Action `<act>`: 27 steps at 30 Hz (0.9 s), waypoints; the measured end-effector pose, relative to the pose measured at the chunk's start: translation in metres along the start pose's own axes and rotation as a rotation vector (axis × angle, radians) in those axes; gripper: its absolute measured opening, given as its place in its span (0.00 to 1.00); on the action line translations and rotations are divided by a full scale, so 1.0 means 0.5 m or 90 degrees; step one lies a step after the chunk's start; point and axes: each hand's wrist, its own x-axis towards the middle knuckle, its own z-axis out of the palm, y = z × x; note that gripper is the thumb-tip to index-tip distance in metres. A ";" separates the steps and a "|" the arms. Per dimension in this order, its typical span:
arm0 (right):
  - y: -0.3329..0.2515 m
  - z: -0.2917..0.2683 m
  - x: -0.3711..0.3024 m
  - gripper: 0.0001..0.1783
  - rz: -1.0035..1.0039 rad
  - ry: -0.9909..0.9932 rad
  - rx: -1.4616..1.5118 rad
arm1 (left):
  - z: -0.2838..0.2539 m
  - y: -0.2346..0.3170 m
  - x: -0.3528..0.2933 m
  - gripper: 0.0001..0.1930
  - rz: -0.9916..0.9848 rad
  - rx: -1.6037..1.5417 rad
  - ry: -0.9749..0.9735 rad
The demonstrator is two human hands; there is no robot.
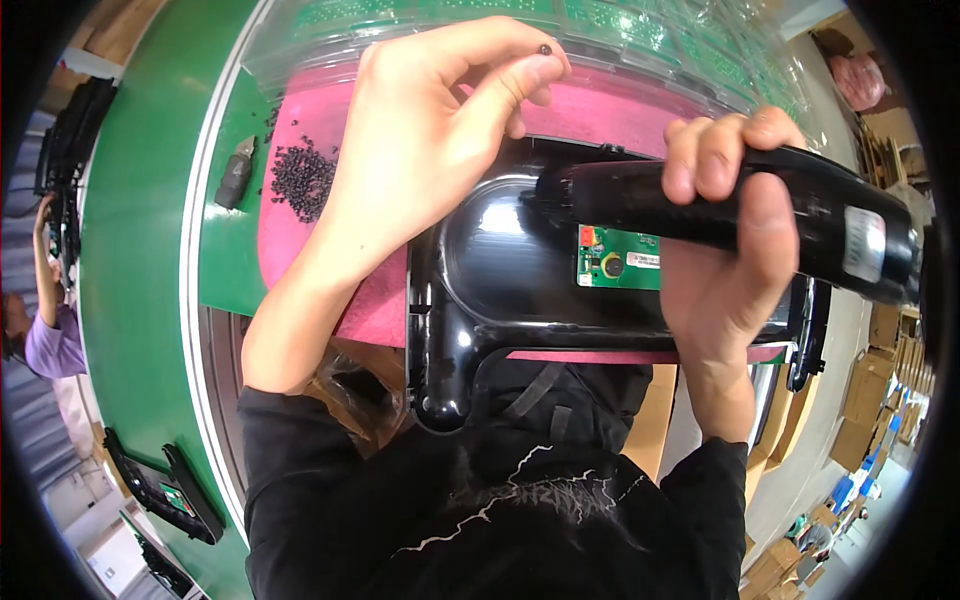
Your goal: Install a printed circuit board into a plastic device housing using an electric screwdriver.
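Observation:
My left hand (425, 130) is raised over the far part of the pink mat (600, 112), pinching a small dark screw (545, 49) between thumb and forefinger. My right hand (730, 220) is wrapped round a black electric screwdriver (825, 210), which lies nearly level with its tapered end pointing left. Beneath both hands rests a glossy black plastic housing (560, 325), its near edge reaching past the mat toward my body. A green circuit board (612, 268) sits in the housing, partly hidden by my right hand and the screwdriver. Left of my forearm lies a pile of small black screws (302, 182).
Clear plastic trays (650, 45) with green boards stand along the far side. A small dark-gripped tool (235, 177) lies left of the screws. Another black housing (165, 490) rests on the green bench (140, 330). A person in purple (55, 345) works at far left. Cardboard boxes (860, 400) stand right.

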 end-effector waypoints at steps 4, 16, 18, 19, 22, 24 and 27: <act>0.026 0.032 -0.008 0.19 0.029 0.009 0.031 | -0.008 -0.013 0.003 0.06 0.028 0.007 0.013; -0.014 0.038 -0.021 0.21 0.115 -0.005 0.081 | 0.002 -0.005 -0.003 0.05 0.052 0.046 -0.027; -0.029 0.022 -0.010 0.20 0.034 -0.058 0.115 | -0.005 -0.010 -0.005 0.05 0.123 0.090 -0.047; -0.045 0.004 -0.003 0.20 -0.056 -0.114 0.148 | 0.004 -0.017 0.002 0.04 0.192 0.083 -0.070; -0.111 0.005 -0.008 0.19 -0.207 0.023 0.171 | 0.019 -0.010 -0.002 0.04 0.201 0.061 -0.158; -0.145 -0.019 -0.007 0.19 -0.285 0.031 0.133 | 0.018 -0.013 -0.008 0.04 0.234 0.064 -0.200; -0.150 -0.007 0.000 0.19 -0.273 0.039 0.149 | 0.024 -0.002 -0.016 0.05 0.203 0.043 -0.249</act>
